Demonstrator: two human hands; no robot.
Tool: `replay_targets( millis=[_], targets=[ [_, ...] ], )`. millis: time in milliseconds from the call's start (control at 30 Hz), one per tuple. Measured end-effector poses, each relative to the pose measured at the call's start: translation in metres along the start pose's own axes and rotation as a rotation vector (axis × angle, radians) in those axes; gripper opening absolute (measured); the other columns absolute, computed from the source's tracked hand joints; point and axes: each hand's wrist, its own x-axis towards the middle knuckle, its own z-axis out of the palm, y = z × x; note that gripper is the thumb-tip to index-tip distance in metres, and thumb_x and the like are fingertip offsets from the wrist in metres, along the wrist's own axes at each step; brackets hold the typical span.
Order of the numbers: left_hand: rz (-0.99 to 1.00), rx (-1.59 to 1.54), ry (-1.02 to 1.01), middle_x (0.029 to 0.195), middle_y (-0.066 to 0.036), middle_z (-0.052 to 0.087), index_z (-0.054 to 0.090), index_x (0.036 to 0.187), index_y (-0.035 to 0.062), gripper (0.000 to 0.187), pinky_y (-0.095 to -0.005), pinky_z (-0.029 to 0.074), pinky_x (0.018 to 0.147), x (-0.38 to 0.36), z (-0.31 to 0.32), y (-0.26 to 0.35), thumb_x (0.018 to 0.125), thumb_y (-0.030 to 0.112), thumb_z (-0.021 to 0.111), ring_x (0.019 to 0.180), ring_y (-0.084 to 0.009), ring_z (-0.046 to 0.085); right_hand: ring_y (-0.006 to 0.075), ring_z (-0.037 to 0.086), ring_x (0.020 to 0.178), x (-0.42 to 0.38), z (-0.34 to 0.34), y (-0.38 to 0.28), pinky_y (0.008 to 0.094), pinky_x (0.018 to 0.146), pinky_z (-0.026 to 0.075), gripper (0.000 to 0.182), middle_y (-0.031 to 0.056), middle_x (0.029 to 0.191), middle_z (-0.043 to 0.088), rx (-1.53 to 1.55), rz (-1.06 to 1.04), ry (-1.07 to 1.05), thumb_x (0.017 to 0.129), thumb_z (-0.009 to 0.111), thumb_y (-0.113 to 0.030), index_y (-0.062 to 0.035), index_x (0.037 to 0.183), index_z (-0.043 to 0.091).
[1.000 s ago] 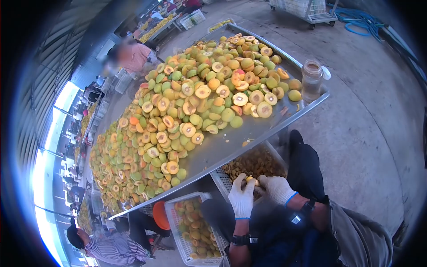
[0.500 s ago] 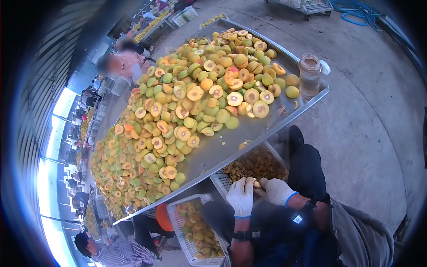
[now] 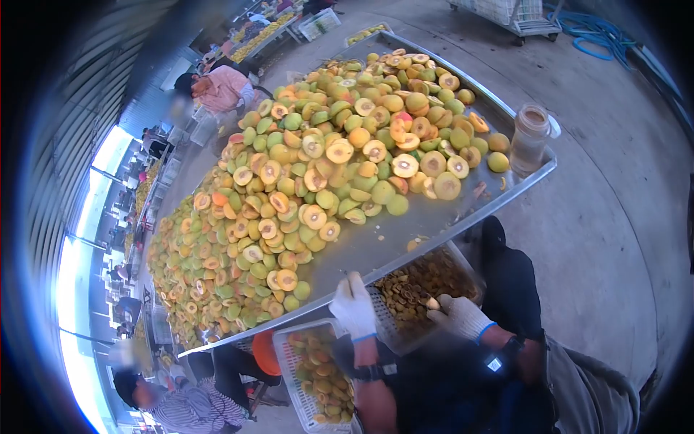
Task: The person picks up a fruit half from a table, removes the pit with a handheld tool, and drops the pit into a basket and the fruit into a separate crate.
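Observation:
My left hand [image 3: 353, 304], in a white glove, is over the near edge of the metal table [image 3: 463, 210]; whether anything is between its fingers is too small to tell. In my gloved right hand [image 3: 461, 317] a small tool with a pale end [image 3: 432, 304] shows, above the basket of brown pits and scraps [image 3: 412, 289]. A large heap of halved yellow-green fruit [image 3: 318, 173] covers much of the table beyond both hands.
A clear jar [image 3: 530, 137] stands at the table's right corner. A white basket of fruit halves [image 3: 318, 376] is at lower left, beside an orange container [image 3: 266, 353]. A person in stripes [image 3: 191, 405] sits at left; another in pink [image 3: 224, 88] is across the table.
My hands have moved apart. The left one has gone left to the table's edge, and the right one has shifted slightly right. The view has shifted a little.

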Motion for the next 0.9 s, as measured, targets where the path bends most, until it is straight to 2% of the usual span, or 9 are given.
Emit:
replay_targets(
  millis=[67,167,267,400,600,667,767,833,900],
  targets=[
    [0.188,-0.028,0.174,0.085,-0.026,0.072,0.075,0.099,-0.0024,0.03,-0.0469,0.055,0.075,0.044,-0.004,0.007,0.097,0.025,0.065,0.079,-0.0412,0.072,0.0474,0.07,0.091,0.001,-0.001,-0.001,0.0543,0.081,0.054,0.04,0.0273,0.091,0.072,0.026,-0.014,-0.003,0.099,0.062,-0.042,-0.0028,0.106,0.064],
    [0.075,0.104,0.118,0.1,-0.026,0.075,0.075,0.11,-0.0021,0.038,-0.0463,0.054,0.089,0.113,0.01,-0.004,0.09,0.03,0.07,0.097,-0.0409,0.073,0.048,0.07,0.089,0.003,0.001,0.0,0.0549,0.081,0.054,0.041,0.0277,0.089,0.071,0.015,-0.009,-0.006,0.1,0.062,-0.043,-0.0027,0.106,0.063],
    [0.124,0.279,0.133,0.097,-0.022,0.074,0.074,0.115,0.0043,0.042,-0.0507,0.055,0.085,0.159,0.05,-0.031,0.089,0.037,0.07,0.094,-0.0421,0.07,0.0487,0.07,0.087,0.007,0.005,0.006,0.0555,0.079,0.054,0.041,0.0287,0.088,0.07,0.003,-0.011,-0.005,0.1,0.062,-0.043,-0.0016,0.104,0.062],
    [-0.06,0.426,0.224,0.113,-0.028,0.069,0.061,0.127,0.005,0.059,-0.0538,0.055,0.087,0.164,0.082,-0.013,0.082,0.04,0.077,0.099,-0.0454,0.069,0.05,0.069,0.085,0.01,0.007,0.008,0.0566,0.075,0.054,0.042,0.0299,0.083,0.069,-0.015,-0.059,0.028,0.099,0.064,-0.041,0.0004,0.101,0.061],
    [0.024,0.112,0.03,0.102,-0.026,0.073,0.055,0.125,0.0,0.058,-0.0535,0.055,0.085,0.156,0.078,-0.003,0.079,0.029,0.076,0.097,-0.0467,0.069,0.0496,0.069,0.083,0.01,0.01,0.003,0.0546,0.072,0.054,0.042,0.0289,0.08,0.069,-0.031,-0.109,0.04,0.1,0.064,-0.04,0.0011,0.1,0.061],
    [0.069,0.148,-0.025,0.094,-0.023,0.074,0.062,0.12,-0.0024,0.054,-0.0491,0.056,0.082,0.153,0.076,-0.026,0.078,0.028,0.077,0.089,-0.041,0.073,0.0469,0.069,0.081,0.009,0.01,0.004,0.0523,0.072,0.053,0.04,0.0278,0.08,0.068,0.041,-0.136,0.062,0.101,0.063,-0.039,0.0009,0.1,0.061],
    [-0.148,-0.382,-0.376,0.078,-0.002,0.066,0.075,0.1,-0.0013,0.031,-0.0243,0.043,0.054,0.11,0.023,0.011,0.084,0.025,0.075,0.062,-0.0076,0.055,0.0397,0.07,0.079,-0.003,-0.004,-0.007,0.0473,0.073,0.053,0.038,0.0251,0.081,0.068,0.218,-0.138,0.056,0.104,0.061,-0.037,0.0004,0.101,0.061],
    [-0.211,-0.567,-0.432,0.081,-0.004,0.067,0.073,0.108,-0.0009,0.03,-0.0262,0.044,0.056,0.074,-0.003,0.029,0.089,0.023,0.071,0.064,-0.011,0.057,0.0285,0.067,0.081,-0.01,-0.02,-0.024,0.042,0.077,0.052,0.035,0.0209,0.084,0.066,0.365,-0.063,-0.02,0.107,0.058,-0.035,-0.0004,0.103,0.061],
    [-0.236,-0.633,-0.473,0.086,-0.006,0.068,0.071,0.112,-0.0004,0.03,-0.0269,0.046,0.059,0.04,-0.018,0.026,0.092,0.022,0.07,0.068,-0.0123,0.059,0.0288,0.068,0.081,-0.013,-0.023,-0.028,0.0422,0.077,0.051,0.035,0.0206,0.084,0.067,0.388,-0.076,-0.018,0.106,0.058,-0.035,-0.0004,0.105,0.062]
  ],
)
